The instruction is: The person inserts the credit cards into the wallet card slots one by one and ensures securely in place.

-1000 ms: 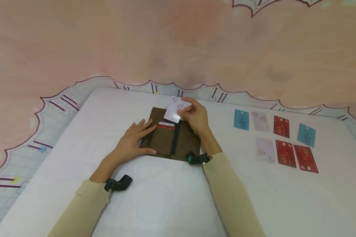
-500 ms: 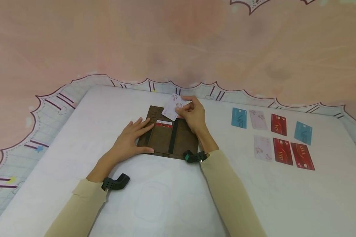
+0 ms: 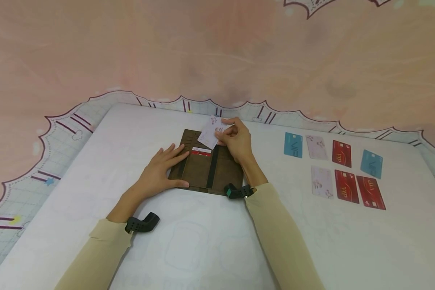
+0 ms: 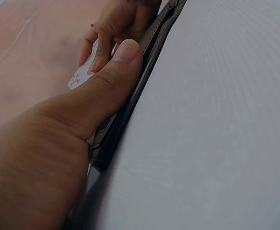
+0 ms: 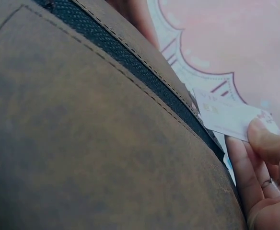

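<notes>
A brown wallet lies unfolded on the white table, with a dark elastic strip down its middle. Near its upper part, a red-and-white card edge pokes out of a slot. My right hand pinches a white card with a pink floral print between thumb and fingers. That card slants over the wallet's top edge; in the right wrist view its lower end is close to the leather, and I cannot tell whether it touches. My left hand rests spread on the wallet's left side, thumb along the near edge.
Right of the wallet several cards lie flat in two loose rows: blue ones, pale floral ones and red ones. A patterned cloth with a scalloped border lies beyond the white table.
The head view has shifted slightly. The white card has stayed nearly in place over the wallet's top edge, still pinched by my right hand. My left hand remains on the wallet.
</notes>
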The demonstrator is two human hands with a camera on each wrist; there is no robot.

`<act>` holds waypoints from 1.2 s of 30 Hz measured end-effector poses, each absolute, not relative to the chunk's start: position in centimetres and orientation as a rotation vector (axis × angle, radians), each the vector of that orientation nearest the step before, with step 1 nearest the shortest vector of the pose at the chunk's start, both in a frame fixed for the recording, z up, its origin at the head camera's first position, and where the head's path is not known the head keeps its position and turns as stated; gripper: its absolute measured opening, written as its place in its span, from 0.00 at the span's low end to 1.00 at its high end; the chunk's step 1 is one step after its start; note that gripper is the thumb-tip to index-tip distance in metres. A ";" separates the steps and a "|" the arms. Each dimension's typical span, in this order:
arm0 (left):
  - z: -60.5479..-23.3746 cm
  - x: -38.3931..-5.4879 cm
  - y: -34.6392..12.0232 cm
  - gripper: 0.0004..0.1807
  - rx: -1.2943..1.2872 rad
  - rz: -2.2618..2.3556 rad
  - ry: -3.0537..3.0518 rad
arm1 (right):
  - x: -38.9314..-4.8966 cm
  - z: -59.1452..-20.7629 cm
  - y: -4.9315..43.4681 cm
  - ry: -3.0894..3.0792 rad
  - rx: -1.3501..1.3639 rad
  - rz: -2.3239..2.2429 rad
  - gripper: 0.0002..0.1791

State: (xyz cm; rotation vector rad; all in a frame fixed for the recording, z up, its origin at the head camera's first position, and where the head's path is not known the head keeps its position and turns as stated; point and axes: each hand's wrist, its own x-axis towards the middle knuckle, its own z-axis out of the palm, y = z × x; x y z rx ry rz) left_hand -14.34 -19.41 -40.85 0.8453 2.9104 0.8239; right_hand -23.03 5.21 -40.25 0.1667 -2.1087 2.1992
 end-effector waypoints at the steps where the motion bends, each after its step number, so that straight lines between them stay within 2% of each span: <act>1: -40.9 -14.4 -19.4 0.50 0.844 0.820 2.911 | -23.0 -40.3 5.2 -2.099 0.175 2.204 0.20; 11: -40.9 -14.4 -19.4 0.51 0.824 0.810 2.911 | -23.3 -40.4 5.1 -2.111 0.190 2.222 0.17; 23: -40.9 -14.3 -19.3 0.50 0.832 0.833 2.906 | -23.5 -40.0 5.1 -2.202 0.142 2.230 0.19; 36: -40.7 -14.3 -19.3 0.50 0.820 0.834 2.901 | -23.4 -39.6 5.1 -2.486 0.150 2.022 0.19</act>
